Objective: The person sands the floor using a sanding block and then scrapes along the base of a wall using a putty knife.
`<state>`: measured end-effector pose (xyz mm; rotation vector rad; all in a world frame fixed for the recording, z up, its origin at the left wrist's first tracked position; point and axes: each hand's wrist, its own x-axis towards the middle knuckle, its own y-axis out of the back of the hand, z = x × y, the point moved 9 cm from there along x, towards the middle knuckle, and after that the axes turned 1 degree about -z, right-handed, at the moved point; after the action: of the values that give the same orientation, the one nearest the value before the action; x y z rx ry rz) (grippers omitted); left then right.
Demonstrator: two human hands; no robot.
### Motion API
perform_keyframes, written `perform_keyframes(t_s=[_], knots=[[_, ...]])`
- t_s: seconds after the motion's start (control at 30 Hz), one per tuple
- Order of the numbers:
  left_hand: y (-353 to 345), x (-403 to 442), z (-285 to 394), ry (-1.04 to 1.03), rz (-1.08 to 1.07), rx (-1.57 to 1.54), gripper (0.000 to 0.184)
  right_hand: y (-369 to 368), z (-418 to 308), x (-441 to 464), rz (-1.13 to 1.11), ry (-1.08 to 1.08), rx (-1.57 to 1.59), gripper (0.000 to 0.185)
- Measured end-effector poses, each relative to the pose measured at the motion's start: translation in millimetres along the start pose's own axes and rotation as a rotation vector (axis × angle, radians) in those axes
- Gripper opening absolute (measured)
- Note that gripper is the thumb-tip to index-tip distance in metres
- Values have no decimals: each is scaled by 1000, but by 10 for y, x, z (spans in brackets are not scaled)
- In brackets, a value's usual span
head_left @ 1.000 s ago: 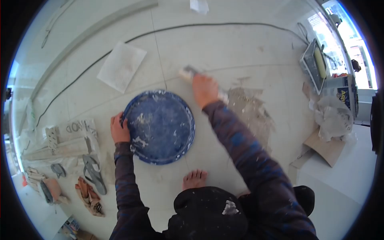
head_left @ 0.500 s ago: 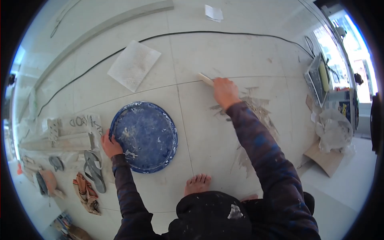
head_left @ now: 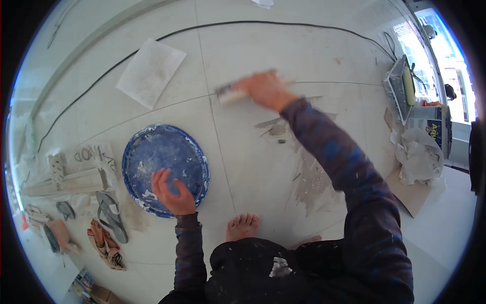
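Observation:
My right hand [head_left: 263,90] is closed around a pale, flat tool like a scraper [head_left: 230,95], held over the tiled floor [head_left: 253,177]. Motion blurs the tool, and the hand covers part of it. Below the right forearm, grey-brown scrapings and smears [head_left: 311,177] mark the tiles. My left hand [head_left: 172,193] is over the near part of a round blue lid [head_left: 167,147] speckled with white. Its fingers are apart and nothing is in them; whether it touches the lid I cannot tell.
A white sheet [head_left: 152,73] lies near a black cable [head_left: 228,23] that crosses the floor. Flip-flops [head_left: 111,218] and a crumpled orange cloth [head_left: 104,243] are at left. A tray with a roller [head_left: 402,91], plastic bag [head_left: 420,157] and cardboard [head_left: 410,190] are at right.
My left hand has left the lid's left rim and moved right over the lid. My right hand has swung left and away from me with the tool, which has turned.

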<state>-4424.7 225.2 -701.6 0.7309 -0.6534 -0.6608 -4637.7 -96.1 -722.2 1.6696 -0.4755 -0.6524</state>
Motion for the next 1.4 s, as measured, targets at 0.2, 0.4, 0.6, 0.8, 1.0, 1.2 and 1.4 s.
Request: perform_keyframes(t_s=[0.2,0.4,0.6,0.8,1.0,1.2,1.4], knots=[[-303,-173,669,-143,-196,-238,36,-49,-417,-1481,48,89,31,29],[-726,-536,1038,-306,-483,-245,47,526,351,-2746,415,-329,239,38],[-1325,-873,1388,-460,-625,-29,73,206,2054,-3896,281,-1004,119,49],[-1741,-997,1567,-445,-636,-49,84,-163,1842,-2991,218,-928,214,53],[-1772,-1442,1950,-438,-733,-276,84,-305,258,-2523,75,-757,143,43],[-1596,-1388,1893,-536,-758,-359,82,-128,118,-3728,427,-825,241,50],[-2002,-630,1921,-624,-566,-87,81,-503,1343,-5667,297,-1507,292,46]])
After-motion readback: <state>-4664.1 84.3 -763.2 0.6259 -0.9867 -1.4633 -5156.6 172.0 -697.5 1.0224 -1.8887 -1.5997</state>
